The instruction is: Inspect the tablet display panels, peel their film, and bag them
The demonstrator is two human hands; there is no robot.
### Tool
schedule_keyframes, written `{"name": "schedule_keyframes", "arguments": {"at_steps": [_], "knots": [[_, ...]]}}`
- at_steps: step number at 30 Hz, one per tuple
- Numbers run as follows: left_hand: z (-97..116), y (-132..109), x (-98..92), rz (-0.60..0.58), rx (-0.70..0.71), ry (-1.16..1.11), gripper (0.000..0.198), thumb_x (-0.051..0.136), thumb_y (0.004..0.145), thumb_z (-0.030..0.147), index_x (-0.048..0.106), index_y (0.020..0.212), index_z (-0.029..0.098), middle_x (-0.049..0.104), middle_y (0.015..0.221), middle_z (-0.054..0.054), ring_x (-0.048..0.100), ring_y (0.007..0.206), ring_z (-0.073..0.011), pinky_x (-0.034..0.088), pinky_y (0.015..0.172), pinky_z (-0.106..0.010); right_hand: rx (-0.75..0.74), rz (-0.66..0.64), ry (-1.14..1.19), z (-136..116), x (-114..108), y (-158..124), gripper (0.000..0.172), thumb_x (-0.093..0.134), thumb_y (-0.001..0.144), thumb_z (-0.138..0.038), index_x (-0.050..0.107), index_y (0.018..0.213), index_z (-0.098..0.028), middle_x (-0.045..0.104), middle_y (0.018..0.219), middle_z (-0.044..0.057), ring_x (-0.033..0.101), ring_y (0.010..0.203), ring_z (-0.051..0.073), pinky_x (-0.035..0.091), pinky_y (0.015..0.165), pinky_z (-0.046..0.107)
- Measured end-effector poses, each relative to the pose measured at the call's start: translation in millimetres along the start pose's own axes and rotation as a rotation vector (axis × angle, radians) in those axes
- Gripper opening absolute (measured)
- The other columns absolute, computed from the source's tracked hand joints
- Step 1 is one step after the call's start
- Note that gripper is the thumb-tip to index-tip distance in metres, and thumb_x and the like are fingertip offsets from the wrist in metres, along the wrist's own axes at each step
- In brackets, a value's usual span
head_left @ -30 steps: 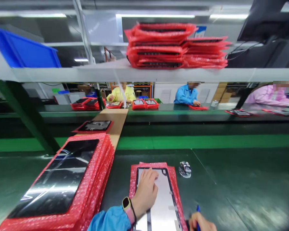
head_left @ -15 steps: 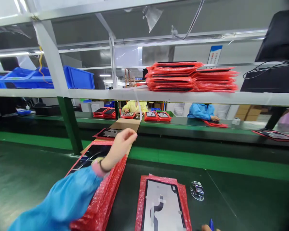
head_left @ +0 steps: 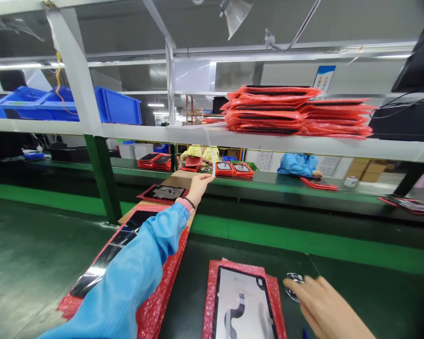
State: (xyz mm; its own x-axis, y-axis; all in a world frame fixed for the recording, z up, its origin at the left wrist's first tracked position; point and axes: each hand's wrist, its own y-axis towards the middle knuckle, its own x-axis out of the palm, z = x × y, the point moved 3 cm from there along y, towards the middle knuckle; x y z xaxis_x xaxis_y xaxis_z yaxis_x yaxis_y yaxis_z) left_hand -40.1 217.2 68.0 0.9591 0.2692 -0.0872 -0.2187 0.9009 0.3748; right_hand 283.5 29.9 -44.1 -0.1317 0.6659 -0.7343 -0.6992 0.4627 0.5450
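Note:
My left hand (head_left: 199, 186) reaches forward in a blue sleeve, its fingertips pinched on the lower end of a white strip (head_left: 211, 157) that hangs from the shelf. My right hand (head_left: 320, 303) is low at the right with its fingers stretched out, slightly blurred. Its fingertips overlap a small clear and silver object (head_left: 293, 287) on the bench; whether they touch it I cannot tell. Part of a blue pen (head_left: 305, 334) shows below that hand at the bottom edge. Between my hands lies a tablet screen panel (head_left: 245, 306), pale back up, on red bubble wrap (head_left: 209, 301).
Under my left arm is a stack of red bubble-wrap sleeves (head_left: 162, 287) with a dark glossy panel (head_left: 109, 259). Another panel (head_left: 164, 193) lies beyond. The shelf (head_left: 268, 139) holds red-wrapped stacks (head_left: 265, 113) and blue bins (head_left: 118, 106). Co-workers sit across the benches.
My left hand has moved forward and right, up to the hanging strip. My right hand has come up from the bottom edge to the small clear object. The view has shifted slightly.

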Motion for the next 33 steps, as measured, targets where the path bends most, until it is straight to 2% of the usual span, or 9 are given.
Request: {"name": "schedule_keyframes", "arguments": {"at_steps": [3, 5, 8, 10, 12, 16, 23, 28, 33], "knots": [[-3, 4, 0.9, -0.005, 0.034, 0.041, 0.025, 0.060, 0.090, 0.033, 0.062, 0.106, 0.013, 0.064, 0.107, -0.007, 0.063, 0.093, -0.0194, 0.054, 0.080, -0.039, -0.077, -0.048, 0.019, 17, -30, 104, 0.027, 0.043, 0.090, -0.007, 0.068, 0.088, -0.017, 0.065, 0.070, 0.006, 0.057, 0.068, 0.022, 0.037, 0.066, 0.035], [-3, 5, -1.3, 0.007, 0.069, 0.080, 0.024, 0.060, 0.090, 0.033, 0.063, 0.102, 0.013, 0.065, 0.102, -0.006, 0.064, 0.090, -0.0187, 0.054, 0.078, -0.038, -0.148, -0.043, 0.038, 24, -40, 178, 0.022, 0.048, 0.093, -0.014, 0.069, 0.087, -0.018, 0.065, 0.079, 0.006, 0.056, 0.077, 0.021, 0.035, 0.069, 0.033], [2, 4, -9.5, 0.052, 0.146, 0.141, 0.021, 0.060, 0.089, 0.033, 0.064, 0.093, 0.012, 0.066, 0.094, -0.004, 0.064, 0.085, -0.0174, 0.053, 0.078, -0.037, -0.218, -0.037, -0.042, 27, -41, 278, 0.022, 0.049, 0.095, -0.020, 0.070, 0.098, -0.018, 0.065, 0.095, 0.009, 0.053, 0.092, 0.023, 0.033, 0.076, 0.033], [8, 2, -17.5, 0.092, 0.198, 0.181, 0.019, 0.061, 0.088, 0.032, 0.064, 0.087, 0.013, 0.066, 0.090, -0.003, 0.064, 0.084, -0.0167, 0.052, 0.079, -0.037, -0.251, -0.033, -0.063, 23, -38, 326, 0.020, 0.052, 0.093, -0.019, 0.071, 0.100, -0.016, 0.064, 0.102, 0.012, 0.050, 0.100, 0.026, 0.031, 0.076, 0.034], [13, -1, -25.6, 0.128, 0.240, 0.214, 0.016, 0.064, 0.087, 0.029, 0.064, 0.083, 0.013, 0.066, 0.086, -0.002, 0.062, 0.082, -0.0160, 0.051, 0.079, -0.036, -0.297, -0.055, -0.083, 16, -34, 356, 0.017, 0.055, 0.090, -0.015, 0.072, 0.090, -0.014, 0.064, 0.101, 0.013, 0.049, 0.102, 0.027, 0.029, 0.075, 0.035], [20, -4, -37.7, 0.171, 0.298, 0.232, 0.007, 0.069, 0.079, 0.018, 0.067, 0.075, 0.014, 0.064, 0.074, 0.000, 0.058, 0.071, -0.0141, 0.047, 0.073, -0.031, -0.374, -0.112, -0.108, 4, -31, 376, 0.019, 0.057, 0.087, -0.011, 0.071, 0.074, -0.013, 0.066, 0.095, 0.013, 0.049, 0.098, 0.027, 0.025, 0.072, 0.036], [23, -5, -46.1, 0.197, 0.334, 0.181, 0.009, 0.067, 0.075, 0.018, 0.072, 0.069, 0.015, 0.065, 0.066, -0.002, 0.054, 0.065, -0.0145, 0.040, 0.065, -0.027, -0.383, -0.165, -0.095, 3, -35, 385, 0.014, 0.060, 0.082, -0.009, 0.069, 0.072, -0.013, 0.068, 0.091, 0.011, 0.049, 0.099, 0.026, 0.021, 0.069, 0.035], [28, -10, -47.3, 0.198, 0.331, 0.098, 0.009, 0.067, 0.072, 0.017, 0.072, 0.065, 0.016, 0.064, 0.067, -0.001, 0.055, 0.068, -0.0153, 0.041, 0.068, -0.027, -0.389, -0.154, -0.058, 7, -34, 381, 0.012, 0.062, 0.082, -0.013, 0.072, 0.074, -0.014, 0.068, 0.089, 0.010, 0.046, 0.098, 0.025, 0.020, 0.070, 0.035], [28, -9, -43.5, 0.210, 0.253, -0.051, 0.009, 0.066, 0.069, 0.015, 0.071, 0.062, 0.016, 0.066, 0.069, -0.001, 0.060, 0.075, -0.0170, 0.043, 0.074, -0.028, -0.400, -0.100, -0.015, 12, -33, 374, 0.019, 0.058, 0.086, -0.015, 0.072, 0.073, -0.015, 0.067, 0.090, 0.008, 0.043, 0.098, 0.024, 0.020, 0.072, 0.036]]}}
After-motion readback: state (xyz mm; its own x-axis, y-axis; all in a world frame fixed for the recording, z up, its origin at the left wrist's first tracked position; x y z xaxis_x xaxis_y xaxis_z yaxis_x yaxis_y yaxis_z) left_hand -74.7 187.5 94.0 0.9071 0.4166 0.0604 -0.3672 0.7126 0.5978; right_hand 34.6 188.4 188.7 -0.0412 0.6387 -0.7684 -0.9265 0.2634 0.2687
